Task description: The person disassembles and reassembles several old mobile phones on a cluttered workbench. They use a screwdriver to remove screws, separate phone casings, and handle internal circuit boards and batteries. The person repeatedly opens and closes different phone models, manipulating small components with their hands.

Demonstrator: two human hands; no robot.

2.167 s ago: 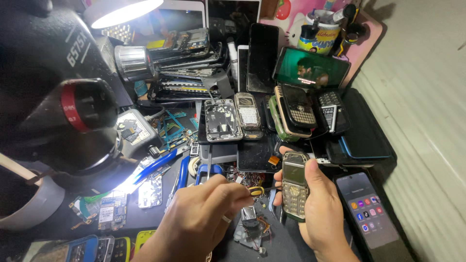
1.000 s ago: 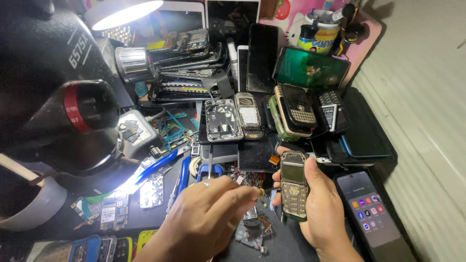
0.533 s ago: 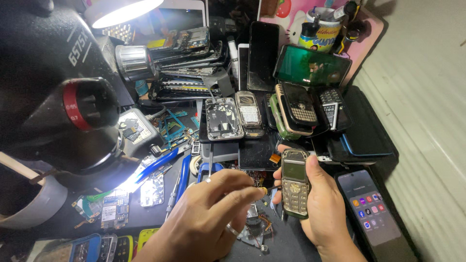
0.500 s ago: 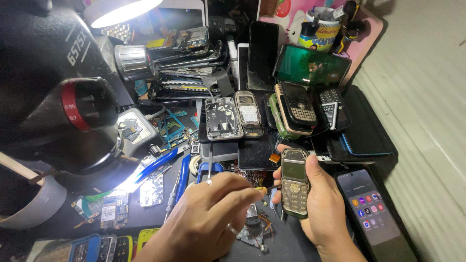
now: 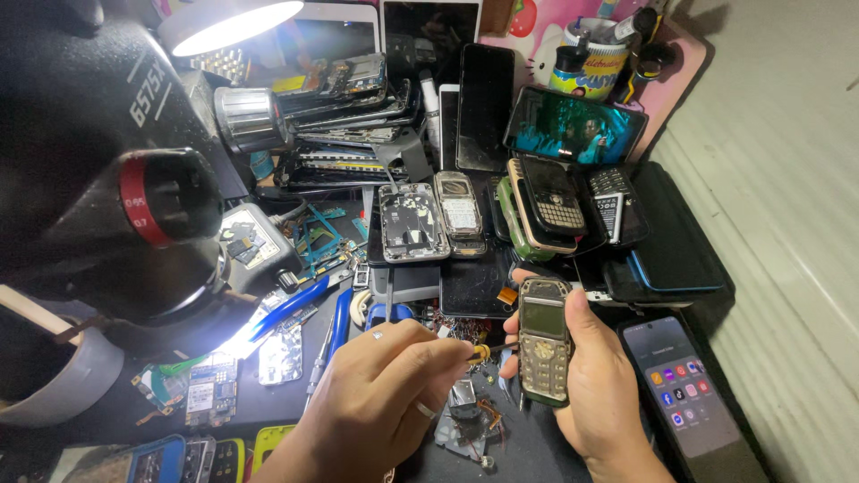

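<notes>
R hand (image 5: pixel 601 385) grips a small camo-pattern keypad phone (image 5: pixel 545 340) upright, fingers wrapped round its back and sides, thumb on the R edge. L hand (image 5: pixel 386 402) pinches a thin screwdriver (image 5: pixel 486 350), fingers narrow round the shaft, tip touching the phone's L edge at 9 o'clock. Phone sits just above the bench, near centre-bottom of view.

To do it well, I'd judge: keep the tip square to the screw or seam, press light, brace both wrists so the phone doesn't twist.

Bench (image 5: pixel 537 447) is dark and crowded. At 12 o'clock of the hands: an opened phone frame (image 5: pixel 410 222) and more old handsets. At 3 o'clock, a lit smartphone (image 5: pixel 684 389) lying flat. At 10 o'clock, blue-handled tweezers (image 5: pixel 291 307) and loose circuit boards. A big black microscope head (image 5: pixel 116 170) fills upper L, lamp (image 5: pixel 231 22) glaring above. Pale wall on the R.
</notes>
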